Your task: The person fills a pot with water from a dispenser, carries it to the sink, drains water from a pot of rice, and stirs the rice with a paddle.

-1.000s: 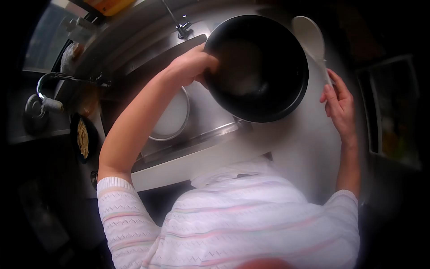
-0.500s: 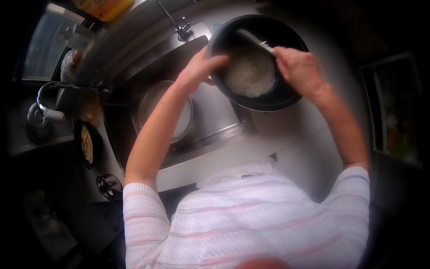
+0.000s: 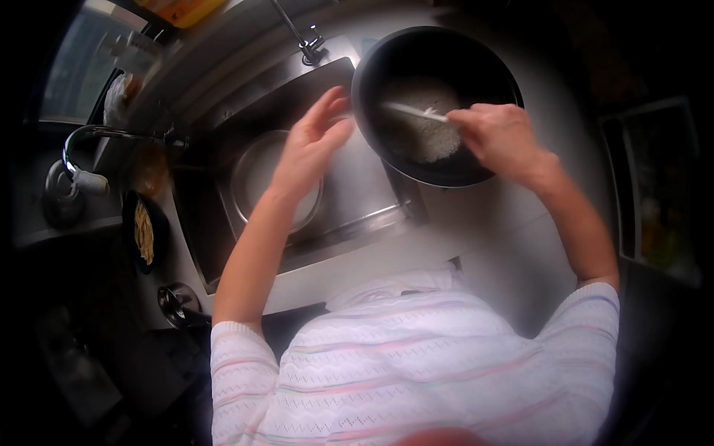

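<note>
A large dark pot stands on the counter to the right of the sink, with a mound of white rice inside. My right hand reaches over the pot's right side, its fingers closed round the handle of a pale rice paddle. The paddle's blade lies over the rice, and white bits cling near its middle. Just left of the rim, over the sink, my left hand is open, thumb and fingers apart, holding nothing. It appears apart from the pot.
In the steel sink sits a round bowl with whitish contents, partly behind my left forearm. A small tap rises at the back. A curved faucet, a black dish of pale strips and a metal pot are at left.
My left hand has let go of the pot's rim and drawn left over the sink. The rice paddle has swung lower, from the far wall of the pot to over the rice.
</note>
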Motion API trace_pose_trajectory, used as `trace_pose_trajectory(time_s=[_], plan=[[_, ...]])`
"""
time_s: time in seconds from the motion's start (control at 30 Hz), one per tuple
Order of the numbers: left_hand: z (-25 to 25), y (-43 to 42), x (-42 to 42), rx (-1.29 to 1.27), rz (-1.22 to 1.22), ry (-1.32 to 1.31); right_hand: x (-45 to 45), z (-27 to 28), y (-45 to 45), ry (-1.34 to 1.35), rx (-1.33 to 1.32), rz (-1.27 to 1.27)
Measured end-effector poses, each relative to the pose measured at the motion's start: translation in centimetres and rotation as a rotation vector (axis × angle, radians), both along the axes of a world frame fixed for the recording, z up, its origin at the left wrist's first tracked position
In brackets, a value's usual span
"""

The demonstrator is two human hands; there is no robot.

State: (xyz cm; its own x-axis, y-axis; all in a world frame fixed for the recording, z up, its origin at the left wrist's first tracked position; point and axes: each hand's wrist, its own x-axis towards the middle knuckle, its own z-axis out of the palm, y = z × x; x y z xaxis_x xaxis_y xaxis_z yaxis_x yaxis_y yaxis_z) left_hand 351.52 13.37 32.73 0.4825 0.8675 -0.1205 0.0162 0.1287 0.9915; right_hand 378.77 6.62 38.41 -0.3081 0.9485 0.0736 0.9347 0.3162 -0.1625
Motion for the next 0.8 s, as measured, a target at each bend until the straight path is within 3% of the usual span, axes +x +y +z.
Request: trace_pose_trajectory(time_s=[0.17,0.27,0.3,0.4,0.53,0.67,0.77,0.8], plan=[[3.5,-3.0,-9.3,0.127,0.298,0.158,3.1,1.5,0.8,-0.093,-0.035,-0.394],[4.9,-6.0,-16.1,0.156,0.582,0.231,2.4,-0.6,1.9,-0.09,0.003,-0.36],[5.2,-7.3,-18.1,0.16,0.68,0.246,2.0,-2.4,2.2,0.01,0.11,-0.234],[5.7,-11.7,-24.2,0.189,0.947,0.307,0.3,-2.2,1.8,0.065,0.059,-0.014],[3.0,-19.3,-34.3,0.129,1.306,0.367,1.1,0.6,1.9,-0.028,-0.004,-0.289],[-2.1,-25.1,-40.0,-0.125,1.643,0.408,0.2,-2.1,2.5,-0.054,0.069,-0.221],[-5.8,-27.7,-41.9,-0.369,1.703,0.109,-0.3,-2.2,1.6,0.069,0.043,0.006],[-6.6,-27.8,-42.0,-0.424,1.653,-0.023,-0.1,-1.9,1.5,0.042,0.047,-0.057]])
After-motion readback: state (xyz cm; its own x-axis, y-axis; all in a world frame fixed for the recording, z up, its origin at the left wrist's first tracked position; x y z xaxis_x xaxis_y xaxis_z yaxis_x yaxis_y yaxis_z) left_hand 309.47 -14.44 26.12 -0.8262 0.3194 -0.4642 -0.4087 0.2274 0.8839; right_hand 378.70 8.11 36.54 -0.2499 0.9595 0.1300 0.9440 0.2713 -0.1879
